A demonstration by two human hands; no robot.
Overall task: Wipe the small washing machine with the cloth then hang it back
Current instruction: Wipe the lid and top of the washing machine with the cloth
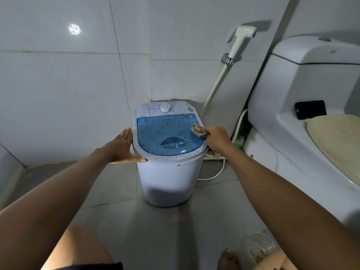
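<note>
- Since brown and green specks cover nearly all of the blue lid (167,133) and the pale rim, the wiping looks barely begun; no clean streak shows anywhere.
- Still to do, by that reading: the lid, the panel with the dial (165,108), the rim, perhaps the body, then hanging the cloth (198,130) back. No hook or rail for it is in view.
- The right hand (217,139) is closed on the bunched tan cloth, pressing it on the lid's right edge.
- The left hand (124,148) lies open and flat against the washer's (169,178) left rim, thumb along the front edge, apparently steadying it.
- The washer stands on the grey tiled floor near the wall corner, just left of the toilet (292,106), with a white cord trailing to its right.
- It is a small white tub, narrower at the base, with a see-through blue lid that has a moulded grip recess near the front; its white side looks mostly clean.
</note>
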